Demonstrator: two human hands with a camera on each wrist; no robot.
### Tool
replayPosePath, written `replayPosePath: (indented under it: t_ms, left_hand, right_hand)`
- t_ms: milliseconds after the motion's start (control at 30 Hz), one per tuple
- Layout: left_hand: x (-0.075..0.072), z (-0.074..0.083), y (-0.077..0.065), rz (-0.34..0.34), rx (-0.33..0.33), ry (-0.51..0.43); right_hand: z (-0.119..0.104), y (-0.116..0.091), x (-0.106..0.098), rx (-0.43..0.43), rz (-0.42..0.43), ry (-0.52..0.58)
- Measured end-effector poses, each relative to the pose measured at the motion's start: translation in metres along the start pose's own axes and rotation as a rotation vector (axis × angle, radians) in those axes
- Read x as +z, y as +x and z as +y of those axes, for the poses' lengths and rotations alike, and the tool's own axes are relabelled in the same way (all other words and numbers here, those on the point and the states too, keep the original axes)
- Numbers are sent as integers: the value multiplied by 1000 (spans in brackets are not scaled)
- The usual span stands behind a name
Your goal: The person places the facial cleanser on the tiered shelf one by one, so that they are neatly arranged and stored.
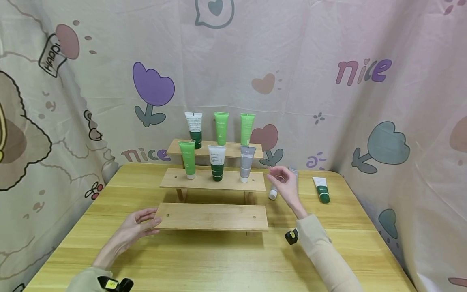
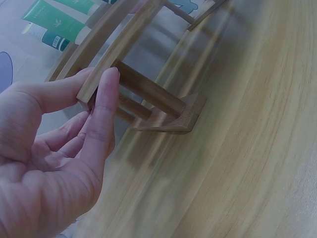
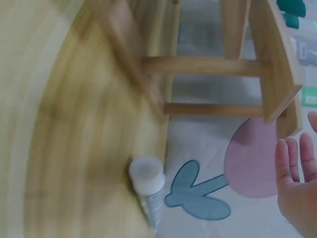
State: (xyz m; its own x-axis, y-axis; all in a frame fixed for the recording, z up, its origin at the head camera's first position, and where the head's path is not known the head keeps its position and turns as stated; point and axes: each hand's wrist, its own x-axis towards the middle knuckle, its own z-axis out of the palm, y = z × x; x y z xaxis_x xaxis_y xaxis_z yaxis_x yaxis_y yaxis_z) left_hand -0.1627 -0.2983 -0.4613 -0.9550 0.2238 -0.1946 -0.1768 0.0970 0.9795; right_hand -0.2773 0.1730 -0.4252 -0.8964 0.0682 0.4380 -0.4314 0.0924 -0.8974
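A three-tier wooden display rack [image 1: 213, 217] stands on the table. At the left end of its lowest board, my left hand [image 1: 133, 227] pinches the wood between thumb and fingers; the left wrist view shows this grip on the board's corner [image 2: 89, 94]. My right hand [image 1: 286, 186], fingers loosely bent and holding nothing, hovers just right of the middle tier. Nearest to it on that tier is a grey squeeze tube [image 1: 246, 164], standing on its cap. Left of that stand a white-and-green tube [image 1: 217, 162] and a light green tube [image 1: 188, 160].
The top tier carries a white-and-green tube [image 1: 194, 129] and two light green tubes [image 1: 221, 129]. Partly behind my right hand, a grey tube [image 1: 273, 194] lies on the table. Farther right lies another white-and-green tube [image 1: 322, 190]. A printed cloth [image 1: 299, 48] hangs behind.
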Motion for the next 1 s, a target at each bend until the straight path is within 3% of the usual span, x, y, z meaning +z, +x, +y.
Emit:
replayPosePath:
  t_ms: [167,433,600,767,1000]
  left_hand:
    - [0,0,0,2,1,-2]
    - [1,1,0,6,-2,-1]
    - [1,1,-1,8,-6,3]
    - [1,1,-1,12,-5,1]
    - [2,1,-1,22,-18,12]
  right_hand:
    - [11,-4,-10,22,54,-9]
    - [39,-10,-22,151,106,-170]
    - [51,-9,-26,262,82,-289]
    - [59,-6,-29,360,37,-312]
    - [68,-3,-32,419,31,-420]
